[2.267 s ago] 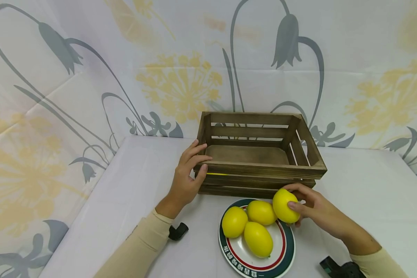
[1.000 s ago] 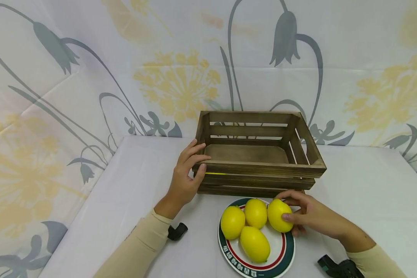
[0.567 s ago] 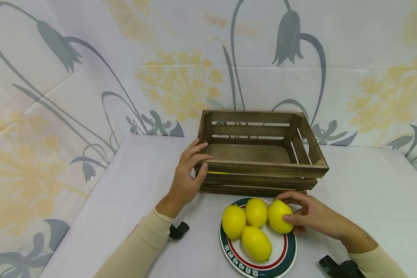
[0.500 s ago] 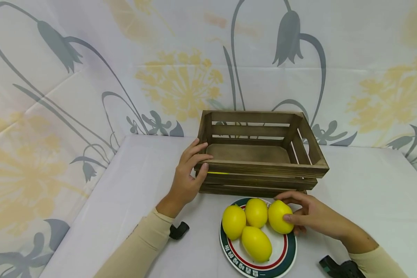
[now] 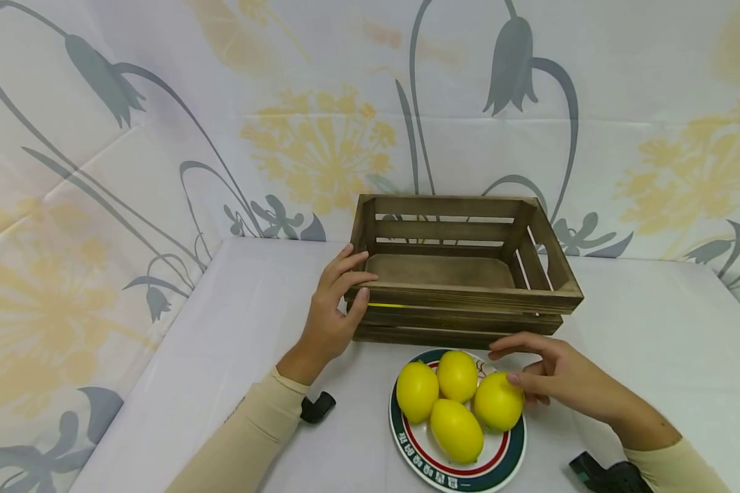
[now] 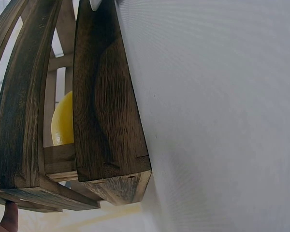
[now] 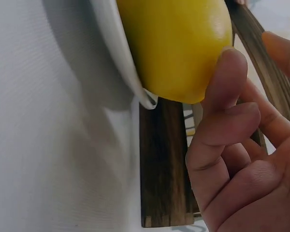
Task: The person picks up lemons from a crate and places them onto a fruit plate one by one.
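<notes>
A dark wooden slatted crate (image 5: 469, 298) stands on the white table, its inside bare. My left hand (image 5: 339, 301) grips its front left corner, fingers over the rim. In front of it is a white plate (image 5: 456, 479) with a red and green rim, holding several lemons. My right hand (image 5: 543, 373) hovers at the plate's right with fingers loose, the thumb tip touching the rightmost lemon (image 5: 498, 402). The right wrist view shows that lemon (image 7: 174, 43) against the plate rim (image 7: 121, 63), one fingertip (image 7: 232, 63) on it. The left wrist view shows the crate's corner (image 6: 106, 121) and something yellow (image 6: 63, 121) behind the slats.
A small black object (image 5: 316, 409) lies by my left forearm and another (image 5: 604, 472) by my right sleeve. A floral cloth backdrop (image 5: 160, 137) rises close behind the crate. White tabletop (image 5: 654, 329) extends to either side of the crate.
The lemon my right hand held has come down onto the plate's right side, and the fingers have loosened from it. My left hand has stayed on the crate.
</notes>
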Motion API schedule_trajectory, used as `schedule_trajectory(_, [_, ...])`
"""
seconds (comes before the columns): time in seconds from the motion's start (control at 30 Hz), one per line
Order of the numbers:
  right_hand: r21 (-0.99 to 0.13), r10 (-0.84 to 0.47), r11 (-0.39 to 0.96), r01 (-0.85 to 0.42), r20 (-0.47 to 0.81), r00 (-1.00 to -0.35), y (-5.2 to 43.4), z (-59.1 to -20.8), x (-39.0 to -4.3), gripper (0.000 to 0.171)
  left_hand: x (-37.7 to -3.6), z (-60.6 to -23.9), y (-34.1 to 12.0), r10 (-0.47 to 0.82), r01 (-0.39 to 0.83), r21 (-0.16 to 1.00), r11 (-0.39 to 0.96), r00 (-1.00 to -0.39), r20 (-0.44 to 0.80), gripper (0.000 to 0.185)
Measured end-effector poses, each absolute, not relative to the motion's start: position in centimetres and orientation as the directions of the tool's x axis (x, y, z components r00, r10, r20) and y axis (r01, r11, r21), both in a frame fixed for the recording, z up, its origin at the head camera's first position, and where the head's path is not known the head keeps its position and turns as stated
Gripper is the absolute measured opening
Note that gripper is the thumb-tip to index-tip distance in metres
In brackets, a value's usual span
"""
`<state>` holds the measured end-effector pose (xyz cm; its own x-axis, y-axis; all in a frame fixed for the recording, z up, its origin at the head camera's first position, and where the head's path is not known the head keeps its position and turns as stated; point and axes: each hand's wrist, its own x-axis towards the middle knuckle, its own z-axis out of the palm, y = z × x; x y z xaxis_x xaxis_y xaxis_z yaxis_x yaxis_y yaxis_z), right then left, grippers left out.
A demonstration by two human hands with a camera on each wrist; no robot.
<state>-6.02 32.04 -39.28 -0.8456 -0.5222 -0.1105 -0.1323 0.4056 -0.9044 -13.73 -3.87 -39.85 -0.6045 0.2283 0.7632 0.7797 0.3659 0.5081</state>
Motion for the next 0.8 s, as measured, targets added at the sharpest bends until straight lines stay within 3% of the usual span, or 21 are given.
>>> schedule_trajectory(0.4, [-0.897,-0.521,0.307,-0.319,0.123,-0.845,31.3,-36.4,-4.7,0.034,-13.7,-39.9,-3.9,0.23,0.774,0.517,0.365,-0.613,0.756,0.021])
schedule_trajectory(0.8, [-0.817,-0.528,0.183,-0.546,0.387,-0.756,29.4,-30.5,-4.2,0.035,-13.7,-39.9,-3.9,0.231,0.768,0.52,0.373,-0.62,0.75,0.02])
